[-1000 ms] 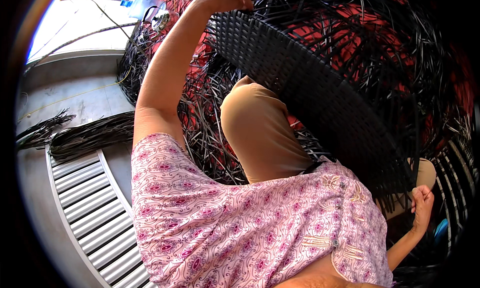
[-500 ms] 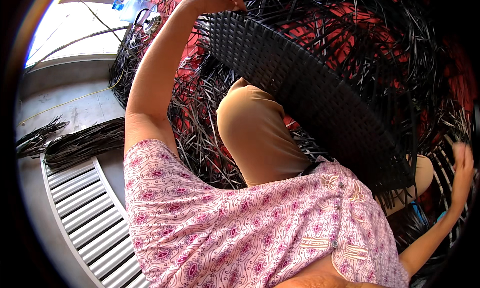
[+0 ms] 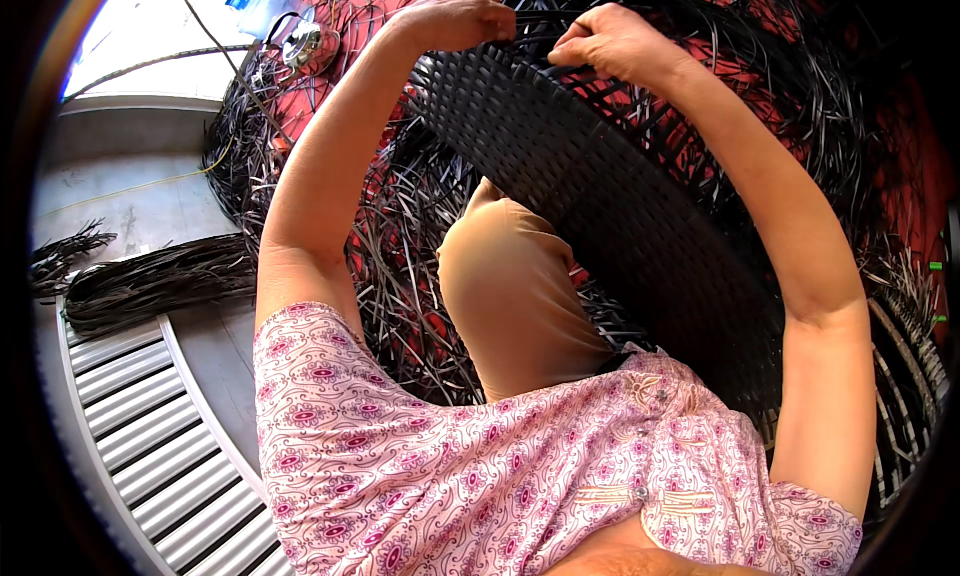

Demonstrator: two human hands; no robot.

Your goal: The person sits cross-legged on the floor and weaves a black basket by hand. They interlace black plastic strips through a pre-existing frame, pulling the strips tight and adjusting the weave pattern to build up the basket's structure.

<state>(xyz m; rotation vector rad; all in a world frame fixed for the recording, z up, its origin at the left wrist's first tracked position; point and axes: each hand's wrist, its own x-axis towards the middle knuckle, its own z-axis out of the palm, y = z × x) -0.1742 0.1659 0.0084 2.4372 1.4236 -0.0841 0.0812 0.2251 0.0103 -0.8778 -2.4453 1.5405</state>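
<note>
A long black woven panel lies aslant across my lap, from the upper middle down to the lower right. Loose black strips stick out from its far edge. My left hand is at the panel's upper end, fingers curled closed around black strips there; its thumb is hidden. Just to its right, my right hand pinches a thin black strip between thumb and forefinger, over the panel's far edge. A short stretch of strips runs between the two hands. My bent knee in tan trousers is beside the panel's near side.
Tangled black strips cover the red floor around me. A bundle of black strips lies across a slatted metal bench at left. A metal kettle and a clear water bottle stand at the upper left.
My right hand has swung from the far right up to the panel's upper end and now pinches a strip. The left hand stays near the same spot, slightly further right.
</note>
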